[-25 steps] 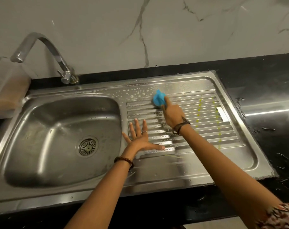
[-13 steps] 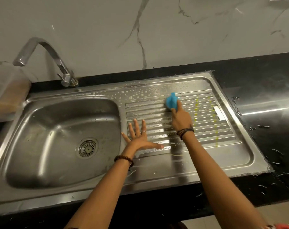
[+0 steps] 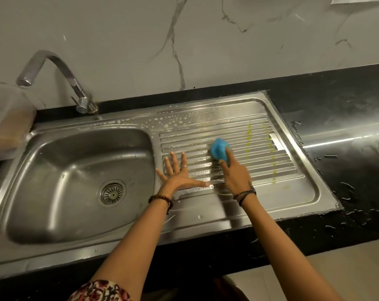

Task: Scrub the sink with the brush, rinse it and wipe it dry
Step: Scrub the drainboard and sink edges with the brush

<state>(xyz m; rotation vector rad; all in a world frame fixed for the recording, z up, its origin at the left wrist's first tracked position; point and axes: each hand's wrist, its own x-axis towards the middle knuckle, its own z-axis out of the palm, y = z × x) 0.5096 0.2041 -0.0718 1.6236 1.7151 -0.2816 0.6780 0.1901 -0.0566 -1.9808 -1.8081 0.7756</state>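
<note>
A steel sink (image 3: 28, 213) with a round drain (image 3: 113, 192) lies on the left, joined to a ribbed drainboard (image 3: 292, 170) on the right. My right hand (image 3: 234, 173) grips a blue brush (image 3: 219, 148) pressed on the ribs near the drainboard's middle. Flat on the ribs just right of the basin rests my left hand (image 3: 177, 177), fingers spread. Soap bubbles dot the back of the drainboard, and yellow-green streaks (image 3: 248, 137) run down its right part.
A curved steel tap (image 3: 75, 90) stands behind the basin. The black countertop (image 3: 347, 148) to the right is wet with droplets. A translucent container (image 3: 6, 122) sits at the far left. The marble wall rises behind.
My right hand has pulled the blue brush from the back of the drainboard down toward me over the ribs. My left hand has stayed flat in place.
</note>
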